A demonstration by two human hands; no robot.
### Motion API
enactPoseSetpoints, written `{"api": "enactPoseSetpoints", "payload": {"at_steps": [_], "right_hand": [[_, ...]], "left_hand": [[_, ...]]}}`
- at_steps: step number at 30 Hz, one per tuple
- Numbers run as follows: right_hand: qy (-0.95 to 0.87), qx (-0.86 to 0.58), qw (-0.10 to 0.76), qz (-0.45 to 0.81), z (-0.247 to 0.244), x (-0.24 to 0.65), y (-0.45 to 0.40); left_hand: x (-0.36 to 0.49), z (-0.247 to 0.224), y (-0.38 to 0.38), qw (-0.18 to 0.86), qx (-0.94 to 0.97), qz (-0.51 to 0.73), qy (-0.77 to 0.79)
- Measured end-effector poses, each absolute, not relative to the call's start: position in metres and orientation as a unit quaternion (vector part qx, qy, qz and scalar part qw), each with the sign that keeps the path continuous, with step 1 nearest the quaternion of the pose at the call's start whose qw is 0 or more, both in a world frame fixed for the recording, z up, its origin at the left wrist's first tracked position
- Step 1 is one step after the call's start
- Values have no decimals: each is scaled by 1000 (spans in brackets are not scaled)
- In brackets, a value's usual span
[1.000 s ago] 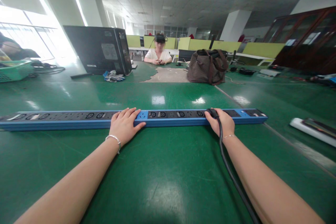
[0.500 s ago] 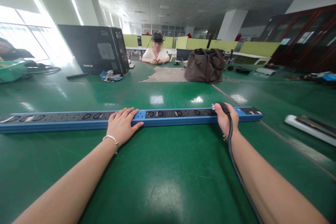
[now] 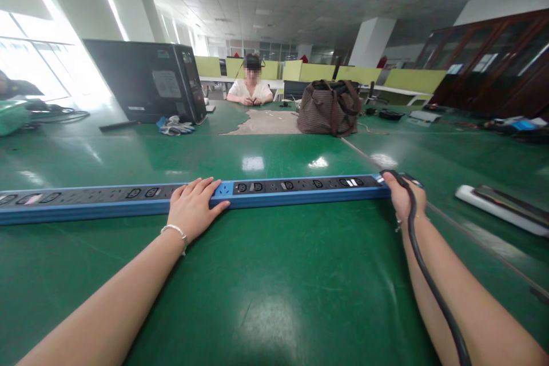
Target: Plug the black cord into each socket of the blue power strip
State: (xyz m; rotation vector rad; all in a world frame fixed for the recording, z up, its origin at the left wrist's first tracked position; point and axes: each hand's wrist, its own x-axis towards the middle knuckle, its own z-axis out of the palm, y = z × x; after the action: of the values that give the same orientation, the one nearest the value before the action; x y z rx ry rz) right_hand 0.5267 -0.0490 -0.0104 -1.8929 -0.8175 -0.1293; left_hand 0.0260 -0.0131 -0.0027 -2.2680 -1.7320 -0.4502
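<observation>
- Since the earlier frames, the right hand (image 3: pixel 407 197) has carried the black plug (image 3: pixel 393 175) along to the strip's right end; the left hand (image 3: pixel 195 206) keeps its place on the strip.
- The green table (image 3: pixel 326 274) bears everything here, its top shiny and probably a little slippery.
- The blue power strip (image 3: pixel 274 201) lies lengthwise across it, sockets up. It looks stiff and fairly heavy; its side rails would make the soundest hold.
- The black cord (image 3: pixel 422 269) trails from the plug over the right forearm, likely bendy but springy.
- The left hand presses flat beside the blue socket (image 3: pixel 225 189), fingers close together, thumb apart along the near edge.
- The right fingers are clamped on the plug, which should be light and firm, best held by its moulded body. Whether its prongs touch the strip, I cannot tell.
</observation>
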Motion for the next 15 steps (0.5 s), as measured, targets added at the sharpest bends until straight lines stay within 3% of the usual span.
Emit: {"api": "enactPoseSetpoints", "payload": {"at_steps": [15], "right_hand": [[-420,-798,430,-46,-7,527,-39]], "left_hand": [[27,0,-15,122,-780,-152,-594]]}}
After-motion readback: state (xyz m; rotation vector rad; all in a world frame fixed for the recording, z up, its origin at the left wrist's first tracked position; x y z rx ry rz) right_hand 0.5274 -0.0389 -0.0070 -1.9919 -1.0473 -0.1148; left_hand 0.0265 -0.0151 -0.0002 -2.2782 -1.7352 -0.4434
